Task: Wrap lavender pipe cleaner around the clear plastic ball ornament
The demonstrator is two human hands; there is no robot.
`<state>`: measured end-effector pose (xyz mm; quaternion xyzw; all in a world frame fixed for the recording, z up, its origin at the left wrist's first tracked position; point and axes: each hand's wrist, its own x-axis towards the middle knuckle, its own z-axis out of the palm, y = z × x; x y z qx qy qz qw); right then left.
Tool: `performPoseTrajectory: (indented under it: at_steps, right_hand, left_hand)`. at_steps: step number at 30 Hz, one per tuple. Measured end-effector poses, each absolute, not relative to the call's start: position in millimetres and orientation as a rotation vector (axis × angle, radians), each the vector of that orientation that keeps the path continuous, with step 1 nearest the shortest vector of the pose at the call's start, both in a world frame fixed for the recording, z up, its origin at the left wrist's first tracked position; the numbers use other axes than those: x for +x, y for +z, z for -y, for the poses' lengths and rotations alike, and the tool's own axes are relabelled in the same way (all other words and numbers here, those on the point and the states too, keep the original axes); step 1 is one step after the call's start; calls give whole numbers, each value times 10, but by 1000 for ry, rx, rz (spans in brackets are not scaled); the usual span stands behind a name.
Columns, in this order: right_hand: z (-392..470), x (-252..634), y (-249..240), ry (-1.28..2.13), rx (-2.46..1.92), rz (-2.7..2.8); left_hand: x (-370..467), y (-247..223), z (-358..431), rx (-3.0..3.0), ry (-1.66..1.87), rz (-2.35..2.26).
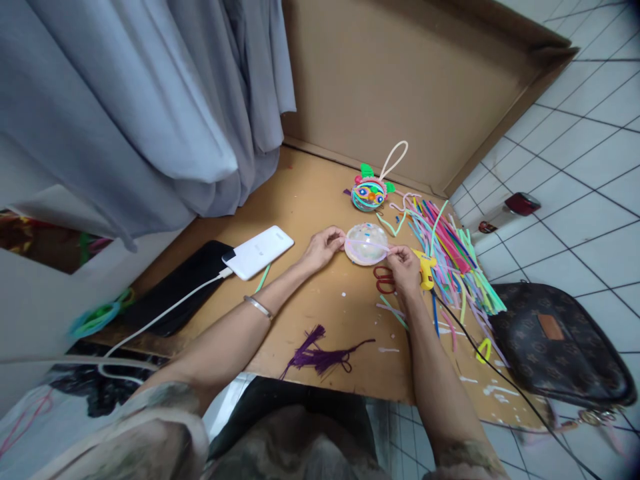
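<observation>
The left hand (326, 247) and right hand (404, 263) are apart, each pinching an end of a thin pale-lilac strip (369, 243) across a clear, round shell (365, 257) holding small coloured bits. From the shell, the tabletop (300, 300) runs to its near edge at six o'clock, with wood surface between the left forearm and purple thread tassels (320, 353) at seven. Red-handled scissors (384, 280) lie at five, fuzzy multicoloured stems (453, 247) at three, a patterned handbag (565, 340) at four.
</observation>
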<state>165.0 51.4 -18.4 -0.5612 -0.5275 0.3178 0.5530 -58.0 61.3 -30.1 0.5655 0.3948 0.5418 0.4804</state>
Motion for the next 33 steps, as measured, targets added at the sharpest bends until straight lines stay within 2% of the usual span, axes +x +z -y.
performPoseTrajectory:
  at_steps: [33]
  right_hand:
    - [-537,1697,-248,708,-1163,1484]
  left_hand:
    - [-689,-321,-674,1555,1257,-1073]
